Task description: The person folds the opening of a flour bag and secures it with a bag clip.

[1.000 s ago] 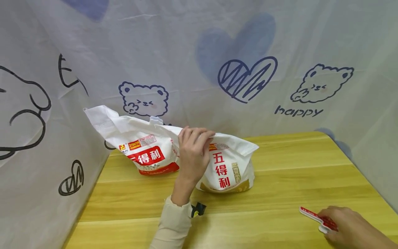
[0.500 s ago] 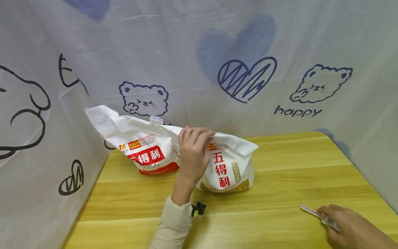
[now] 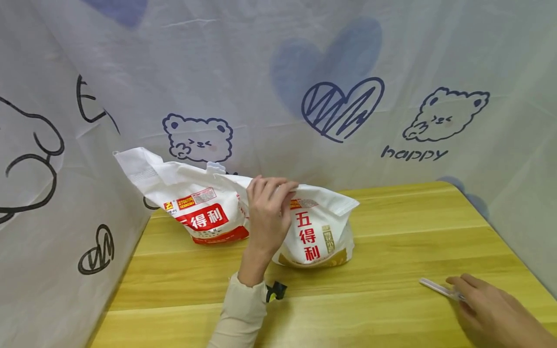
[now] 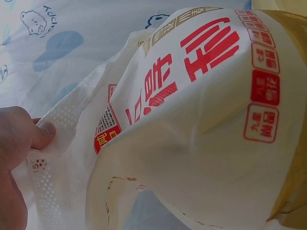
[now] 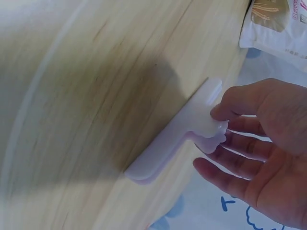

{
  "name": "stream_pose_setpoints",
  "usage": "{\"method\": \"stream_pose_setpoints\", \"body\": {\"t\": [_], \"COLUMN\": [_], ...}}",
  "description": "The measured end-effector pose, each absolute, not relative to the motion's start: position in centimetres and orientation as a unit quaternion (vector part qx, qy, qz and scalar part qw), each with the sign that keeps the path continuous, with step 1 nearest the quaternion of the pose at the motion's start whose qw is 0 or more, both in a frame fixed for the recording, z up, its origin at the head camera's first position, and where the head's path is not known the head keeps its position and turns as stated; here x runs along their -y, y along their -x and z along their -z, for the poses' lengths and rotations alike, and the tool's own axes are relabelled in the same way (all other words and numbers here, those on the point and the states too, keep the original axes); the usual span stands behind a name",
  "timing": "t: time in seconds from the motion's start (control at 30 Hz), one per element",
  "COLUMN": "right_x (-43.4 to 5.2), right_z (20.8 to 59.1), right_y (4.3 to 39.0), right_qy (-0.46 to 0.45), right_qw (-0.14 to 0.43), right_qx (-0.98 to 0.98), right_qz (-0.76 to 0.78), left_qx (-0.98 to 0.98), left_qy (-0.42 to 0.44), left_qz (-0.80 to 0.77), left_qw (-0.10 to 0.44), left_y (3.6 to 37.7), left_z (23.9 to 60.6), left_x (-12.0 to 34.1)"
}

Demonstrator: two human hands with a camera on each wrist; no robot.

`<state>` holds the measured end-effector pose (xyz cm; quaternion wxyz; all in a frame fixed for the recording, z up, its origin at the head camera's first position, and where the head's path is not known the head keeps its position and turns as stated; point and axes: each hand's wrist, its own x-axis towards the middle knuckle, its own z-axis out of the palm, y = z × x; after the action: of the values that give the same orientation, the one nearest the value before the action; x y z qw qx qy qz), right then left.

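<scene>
My left hand (image 3: 269, 215) grips the top edge of a white flour bag (image 3: 304, 237) with red characters and a gold base. In the left wrist view, the left thumb and fingers (image 4: 43, 136) pinch the flattened mouth of that bag (image 4: 201, 124). To the right, low over the table, my right hand (image 3: 496, 307) holds a pale bag clip (image 3: 435, 287). From the right wrist view, thumb and fingertips pinch the scalloped tab of the clip (image 5: 172, 136), its long bar pointing away from the right hand (image 5: 268, 148).
A second flour bag (image 3: 204, 220) with a red label leans behind and left of the gripped one. On its folded top sits a pale clip (image 3: 215, 167). The wooden table (image 3: 391, 251) has a printed cloth backdrop (image 3: 261, 87) behind it and at both sides.
The right hand has turned the bag clip: its red printed face showed earlier, and now a pale narrow side shows. The left hand keeps its grip on the flour bag.
</scene>
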<state>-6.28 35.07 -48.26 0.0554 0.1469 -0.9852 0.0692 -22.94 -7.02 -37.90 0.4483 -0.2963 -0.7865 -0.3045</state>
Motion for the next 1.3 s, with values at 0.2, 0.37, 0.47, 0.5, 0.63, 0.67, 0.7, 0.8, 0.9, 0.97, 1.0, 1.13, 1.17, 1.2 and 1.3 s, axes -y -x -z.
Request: {"method": "stream_pose_setpoints", "body": {"t": [0.2,0.37,0.47,0.5,0.63,0.67,0.7,0.8,0.9,0.97,1.0,1.13,1.17,1.2,1.3], "right_x": [-35.0,-34.9,-34.7,-34.6,-34.2,-34.2,-34.1,-33.9,-33.7,-33.6,-33.5,-33.4,-33.3,-33.2,-32.8], "right_z": [48.5,48.6,48.6,48.5,48.2,48.1,48.0,47.7,47.4,47.1,47.0,46.4,46.1,45.9,45.0], "right_y": [6.2,6.3,6.4,6.4,6.7,6.7,6.8,7.2,8.0,8.6,8.8,9.8,10.0,10.2,10.7], "right_qy": [-0.184,-0.192,-0.191,-0.192,-0.191,-0.193,-0.197,-0.203,-0.21,-0.221,-0.227,-0.246,-0.245,-0.245,-0.237], "right_qw": [0.131,0.146,0.146,0.148,0.151,0.156,0.161,0.173,0.186,0.204,0.214,0.261,0.266,0.273,0.288], "right_qx": [0.973,0.97,0.97,0.97,0.97,0.968,0.967,0.963,0.959,0.953,0.949,0.93,0.928,0.926,0.921], "right_qz": [-0.042,-0.038,-0.032,-0.032,-0.027,-0.028,-0.028,-0.026,-0.035,-0.048,-0.056,-0.082,-0.088,-0.094,-0.11], "left_qx": [0.784,0.781,0.78,0.78,0.782,0.783,0.783,0.785,0.786,0.787,0.787,0.787,0.787,0.787,0.788], "left_qy": [0.296,0.299,0.299,0.299,0.298,0.298,0.299,0.298,0.297,0.297,0.297,0.297,0.297,0.297,0.297], "left_qz": [0.306,0.31,0.311,0.311,0.311,0.311,0.312,0.312,0.311,0.311,0.31,0.31,0.309,0.308,0.307], "left_qw": [0.452,0.453,0.453,0.453,0.449,0.448,0.448,0.445,0.444,0.443,0.443,0.443,0.444,0.444,0.444], "left_y": [23.0,23.0,23.0,23.0,22.9,22.9,22.9,22.8,22.8,22.8,22.8,22.8,22.8,22.8,22.8], "left_z": [38.1,38.0,37.9,37.9,37.9,37.9,37.9,37.9,37.9,37.9,37.9,37.9,38.0,38.0,38.0], "left_x": [7.0,7.0,7.0,7.0,7.1,7.1,7.1,7.1,7.1,7.1,7.1,7.1,7.1,7.1,7.1]}}
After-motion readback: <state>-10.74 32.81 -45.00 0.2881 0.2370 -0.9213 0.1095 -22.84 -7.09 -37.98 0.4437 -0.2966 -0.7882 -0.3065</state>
